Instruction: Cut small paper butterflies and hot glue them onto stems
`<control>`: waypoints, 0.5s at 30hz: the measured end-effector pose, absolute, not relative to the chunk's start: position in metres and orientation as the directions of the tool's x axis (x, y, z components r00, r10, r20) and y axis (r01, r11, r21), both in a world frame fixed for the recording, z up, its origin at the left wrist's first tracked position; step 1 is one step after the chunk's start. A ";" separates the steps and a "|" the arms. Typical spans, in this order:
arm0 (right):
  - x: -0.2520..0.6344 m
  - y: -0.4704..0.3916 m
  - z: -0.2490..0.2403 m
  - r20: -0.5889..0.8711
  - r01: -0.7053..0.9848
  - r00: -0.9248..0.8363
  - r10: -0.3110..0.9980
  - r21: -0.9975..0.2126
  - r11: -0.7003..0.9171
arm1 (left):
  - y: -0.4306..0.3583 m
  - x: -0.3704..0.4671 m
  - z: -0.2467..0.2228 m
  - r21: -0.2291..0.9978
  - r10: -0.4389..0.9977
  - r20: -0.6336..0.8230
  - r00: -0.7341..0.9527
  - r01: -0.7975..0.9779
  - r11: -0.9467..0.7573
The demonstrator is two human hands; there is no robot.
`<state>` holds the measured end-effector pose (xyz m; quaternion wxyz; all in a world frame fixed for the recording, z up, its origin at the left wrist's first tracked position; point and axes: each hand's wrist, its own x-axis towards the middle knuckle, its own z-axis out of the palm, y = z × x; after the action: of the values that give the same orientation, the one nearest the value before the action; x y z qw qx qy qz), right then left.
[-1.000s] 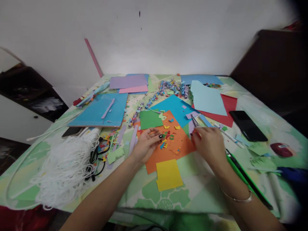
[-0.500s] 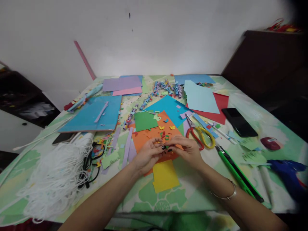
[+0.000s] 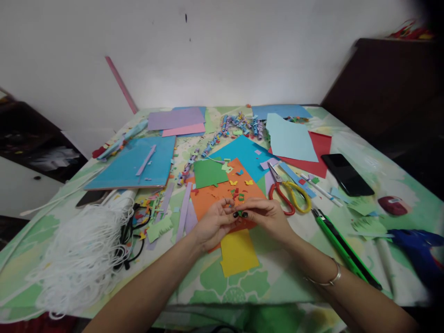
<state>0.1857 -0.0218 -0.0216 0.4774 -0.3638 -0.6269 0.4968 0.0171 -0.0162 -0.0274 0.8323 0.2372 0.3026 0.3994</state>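
A: Status on the hands? Clock centred on the fingertips, 12 pointing to the wall.
B: Left hand (image 3: pixel 215 223) comes in from 7, right hand (image 3: pixel 269 218) from 5. They meet at centre, thumb tips almost touching.
A: Fingers?
B: Both pinching, thumb against index, on a tiny dark-green paper scrap (image 3: pixel 240 213). Other left fingers loosely curled, palm partly up. Other right fingers bent over the top. Scrap's outline is mostly covered, can't tell its shape.
A: Where's the scrap sitting?
B: Between the fingertips, over the flat orange paper sheet (image 3: pixel 204 200). Can't tell if it touches the sheet.
A: What's around it?
B: Yellow paper butterfly cut-out (image 3: pixel 233 183) at 12 on the orange. Green rectangular paper sheet (image 3: pixel 210 172) at 11, overlapping the orange. Bright-blue paper sheet (image 3: pixel 243 150) at 12, farther out. Yellow square-ish paper (image 3: pixel 239 253) at 6, just below the hands.
A: Tools?
B: Metal scissors with one red and one yellow handle (image 3: pixel 278 181) at 2, blades away from the wearer, near the right hand. Green-and-black plastic cutter (image 3: pixel 347 249) between 3 and 4. Tangled white string heap (image 3: pixel 81 259) between 8 and 9, well apart.
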 end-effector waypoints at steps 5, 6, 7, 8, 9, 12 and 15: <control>0.181 -0.025 -0.021 0.341 0.179 -0.150 0.928 -0.914 0.364 | -0.016 0.019 -0.024 0.684 0.856 -0.312 0.412 -0.528 0.503; 0.180 -0.026 -0.020 0.384 0.236 -0.128 0.914 -0.883 0.405 | -0.016 0.019 -0.024 0.698 0.867 -0.301 0.398 -0.528 0.484; 0.179 -0.027 -0.019 0.427 0.290 -0.116 0.897 -0.849 0.441 | -0.016 0.019 -0.023 0.709 0.877 -0.288 0.386 -0.530 0.466; 0.178 -0.027 -0.019 0.465 0.338 -0.109 0.879 -0.814 0.472 | -0.017 0.019 -0.022 0.719 0.885 -0.274 0.376 -0.532 0.448; 0.178 -0.028 -0.018 0.498 0.378 -0.102 0.861 -0.781 0.497 | -0.017 0.019 -0.022 0.727 0.892 -0.264 0.366 -0.533 0.434; 0.178 -0.028 -0.017 0.569 0.449 -0.109 0.815 -0.703 0.551 | -0.016 0.017 -0.021 0.754 0.904 -0.262 0.337 -0.514 0.410; 0.180 -0.027 -0.018 0.599 0.476 -0.157 0.785 -0.651 0.592 | -0.015 0.016 -0.020 0.778 0.910 -0.266 0.317 -0.487 0.397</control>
<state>0.1801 -0.0268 -0.0178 0.4918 -0.4235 -0.7443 0.1572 0.0161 -0.0151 -0.0200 0.7555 0.2961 0.3572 0.4626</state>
